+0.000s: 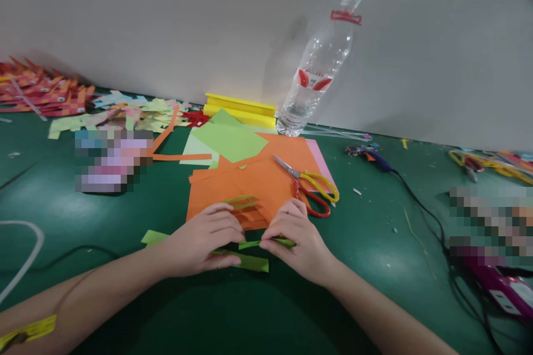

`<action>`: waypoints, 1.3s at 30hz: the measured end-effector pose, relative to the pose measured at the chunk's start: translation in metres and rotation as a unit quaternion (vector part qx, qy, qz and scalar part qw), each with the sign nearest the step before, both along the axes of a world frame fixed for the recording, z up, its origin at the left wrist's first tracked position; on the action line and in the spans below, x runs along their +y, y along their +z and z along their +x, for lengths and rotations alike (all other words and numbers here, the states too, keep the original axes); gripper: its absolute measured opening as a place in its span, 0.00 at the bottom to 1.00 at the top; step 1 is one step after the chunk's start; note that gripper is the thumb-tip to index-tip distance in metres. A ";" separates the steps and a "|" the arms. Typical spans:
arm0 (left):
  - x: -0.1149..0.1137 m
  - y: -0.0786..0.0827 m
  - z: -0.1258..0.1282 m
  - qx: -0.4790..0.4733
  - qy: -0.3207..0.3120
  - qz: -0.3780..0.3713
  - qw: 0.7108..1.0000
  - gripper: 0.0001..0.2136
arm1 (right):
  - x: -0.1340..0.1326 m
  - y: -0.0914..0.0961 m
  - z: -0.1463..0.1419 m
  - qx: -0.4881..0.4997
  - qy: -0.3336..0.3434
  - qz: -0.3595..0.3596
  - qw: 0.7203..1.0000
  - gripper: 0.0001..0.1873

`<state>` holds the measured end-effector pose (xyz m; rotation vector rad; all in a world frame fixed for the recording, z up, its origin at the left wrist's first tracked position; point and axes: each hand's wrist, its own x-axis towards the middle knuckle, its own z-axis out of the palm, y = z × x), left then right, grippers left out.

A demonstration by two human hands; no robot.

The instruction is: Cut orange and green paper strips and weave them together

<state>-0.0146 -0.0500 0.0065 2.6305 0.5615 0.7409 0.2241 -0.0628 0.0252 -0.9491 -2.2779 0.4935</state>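
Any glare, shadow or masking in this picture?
Head view: pale glare on the glossy green tabletop; soft shadow on the grey wall beside the clear plastic bottle; blocky pixelation masks patches at both sides; the green paper strip by the left hand looks clear.

On the table, paper sheets lie just beyond the left hand and right hand, with scissors on their right side. A paper strip in the right hand points toward the left. Behind the sheets, a plastic bottle stands before the wall. Paper cuttings lie left of it; a power strip lies far right.
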 end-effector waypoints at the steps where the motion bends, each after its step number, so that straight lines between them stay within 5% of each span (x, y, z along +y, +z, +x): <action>1: 0.000 0.000 0.001 -0.005 -0.001 0.004 1.000 0.10 | 0.000 0.000 0.000 -0.004 0.005 0.005 1.000 0.10; 14: 0.001 0.002 0.000 -0.025 0.040 0.016 0.999 0.06 | 0.004 -0.003 0.003 -0.030 0.035 0.012 0.999 0.07; 30: 0.010 -0.006 -0.010 -0.057 0.144 -0.058 0.986 0.05 | 0.013 -0.011 0.009 0.056 -0.111 -0.115 0.986 0.06; 39: 0.009 -0.003 -0.011 -0.056 0.149 -0.066 0.985 0.06 | 0.013 -0.008 0.010 0.081 -0.165 -0.211 0.960 0.09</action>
